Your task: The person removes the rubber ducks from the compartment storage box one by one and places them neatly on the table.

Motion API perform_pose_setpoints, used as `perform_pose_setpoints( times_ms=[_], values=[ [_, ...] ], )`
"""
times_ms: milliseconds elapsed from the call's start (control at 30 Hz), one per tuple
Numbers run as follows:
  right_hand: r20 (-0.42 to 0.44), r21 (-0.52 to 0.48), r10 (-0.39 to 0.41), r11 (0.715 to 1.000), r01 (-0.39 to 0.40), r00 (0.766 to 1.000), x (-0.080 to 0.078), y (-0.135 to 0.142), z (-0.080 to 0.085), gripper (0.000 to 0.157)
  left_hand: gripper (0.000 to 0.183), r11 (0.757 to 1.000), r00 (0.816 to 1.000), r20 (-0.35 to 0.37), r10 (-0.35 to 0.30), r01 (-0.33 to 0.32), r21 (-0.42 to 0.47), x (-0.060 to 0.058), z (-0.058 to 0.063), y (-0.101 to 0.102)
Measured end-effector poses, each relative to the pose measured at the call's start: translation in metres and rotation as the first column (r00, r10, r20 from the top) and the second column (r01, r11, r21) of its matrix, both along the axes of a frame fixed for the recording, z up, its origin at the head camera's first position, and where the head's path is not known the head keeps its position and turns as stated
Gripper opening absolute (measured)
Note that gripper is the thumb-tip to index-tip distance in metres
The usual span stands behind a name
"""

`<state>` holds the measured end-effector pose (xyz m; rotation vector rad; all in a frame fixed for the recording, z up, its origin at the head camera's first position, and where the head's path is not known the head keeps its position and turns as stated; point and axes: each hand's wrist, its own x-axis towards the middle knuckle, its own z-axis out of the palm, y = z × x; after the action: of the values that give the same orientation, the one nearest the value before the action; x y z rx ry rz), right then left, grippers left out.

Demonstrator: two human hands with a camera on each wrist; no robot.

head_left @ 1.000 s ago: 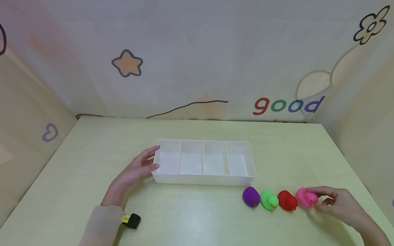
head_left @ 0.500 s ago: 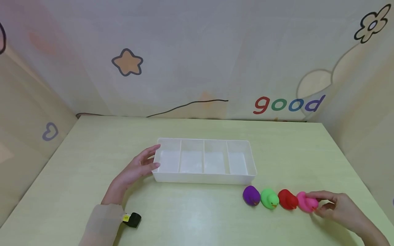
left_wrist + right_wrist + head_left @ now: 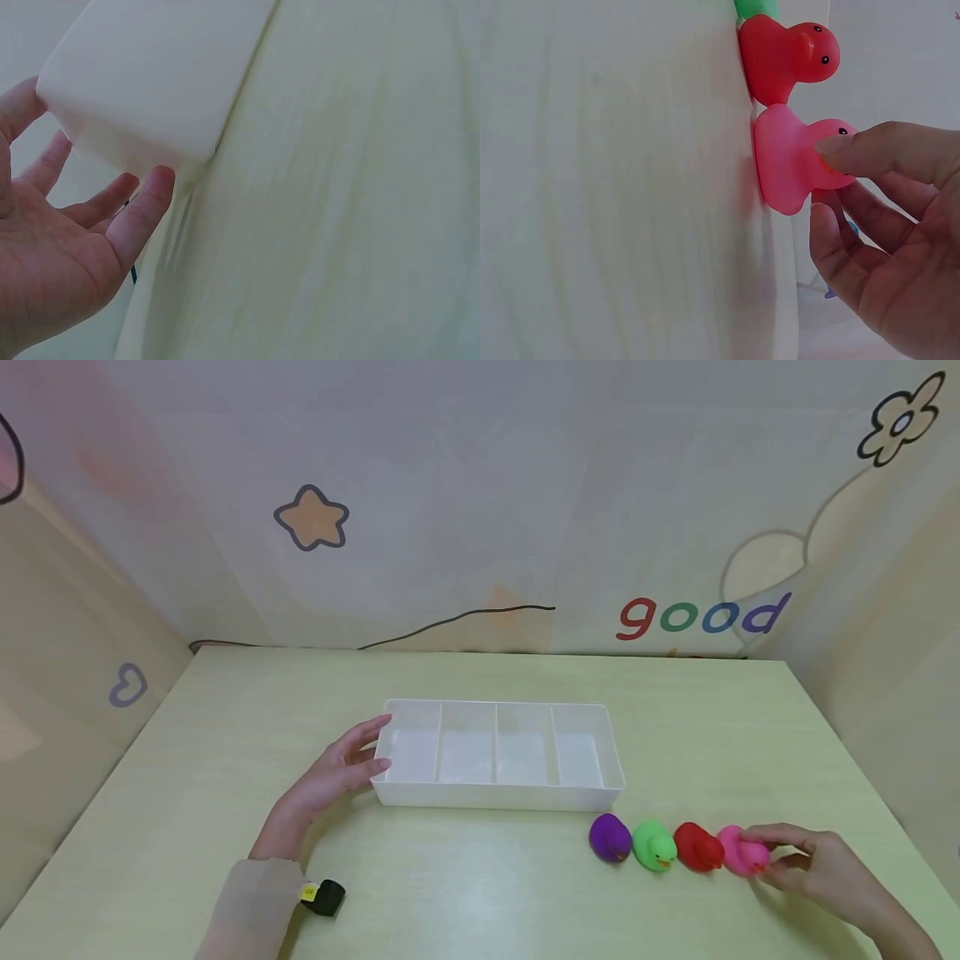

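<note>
A white tray (image 3: 495, 797) divided into several compartments lies on the table. My left hand (image 3: 341, 772) holds its left end, thumb and index fingertip at the rim; in the left wrist view, the hand (image 3: 67, 240) has its fingertips around the tray's end wall (image 3: 150, 75). To the right, my right hand (image 3: 825, 864) pinches the pink rubber duck (image 3: 742, 853) by its head. In the right wrist view, the pink duck (image 3: 784, 161) stands on the table against the red duck (image 3: 769, 64), the thumb covering part of its face. All visible compartments hold nothing.
A purple duck (image 3: 610, 838), a green duck (image 3: 655, 847) and the red duck (image 3: 699, 847) stand in a row near the tray's front right corner. A printed cloth (image 3: 465, 510) hangs behind the table (image 3: 465, 877) and along its sides.
My right hand has brought the pink duck slightly toward me and left, close beside the red one. The left hand and tray stay in place.
</note>
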<state>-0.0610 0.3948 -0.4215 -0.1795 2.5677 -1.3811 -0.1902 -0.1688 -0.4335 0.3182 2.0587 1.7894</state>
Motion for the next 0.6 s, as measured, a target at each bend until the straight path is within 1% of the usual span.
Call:
perform_pose_setpoints(
  times_ms=[33,133,233,300,367,433,533,600],
  values=[
    [0.003,0.002,0.001,1.0,-0.001,1.0,0.0,0.0,0.0,0.03,0.065,1.0,1.0,-0.001,0.0,0.0,-0.002,0.0,0.0,0.0],
    [-0.03,0.032,0.005,0.999,-0.004,1.0,0.001,-0.001,0.001,0.033,0.065,1.0,1.0,-0.01,0.004,-0.005,-0.019,0.0,0.002,-0.001],
    [-0.12,0.075,0.009,0.997,0.001,0.993,0.004,-0.001,0.003,0.04,0.065,0.998,0.999,-0.038,-0.004,0.002,-0.056,0.0,0.003,-0.001],
    [-0.206,0.088,0.008,0.996,0.011,0.979,0.005,0.0,0.006,0.046,0.064,0.996,0.998,-0.06,-0.016,0.011,-0.086,0.0,0.004,-0.001],
    [-0.282,0.093,0.012,0.996,0.015,0.959,0.005,0.0,0.01,0.052,0.061,0.994,0.997,-0.074,-0.022,0.014,-0.111,0.002,0.005,-0.001],
    [-0.34,0.093,0.023,0.996,0.009,0.94,0.003,-0.001,0.013,0.054,0.058,0.993,0.996,-0.083,-0.023,0.013,-0.115,0.005,0.008,-0.003],
    [-0.359,0.083,0.034,0.996,-0.004,0.933,-0.002,-0.007,0.02,0.052,0.054,0.993,0.995,-0.099,-0.012,0.0,-0.12,0.01,0.012,-0.006],
    [-0.347,0.093,0.043,0.996,-0.011,0.937,-0.006,-0.012,0.024,0.048,0.053,0.991,0.993,-0.118,-0.006,-0.01,-0.132,0.014,0.016,-0.01]
  ],
)
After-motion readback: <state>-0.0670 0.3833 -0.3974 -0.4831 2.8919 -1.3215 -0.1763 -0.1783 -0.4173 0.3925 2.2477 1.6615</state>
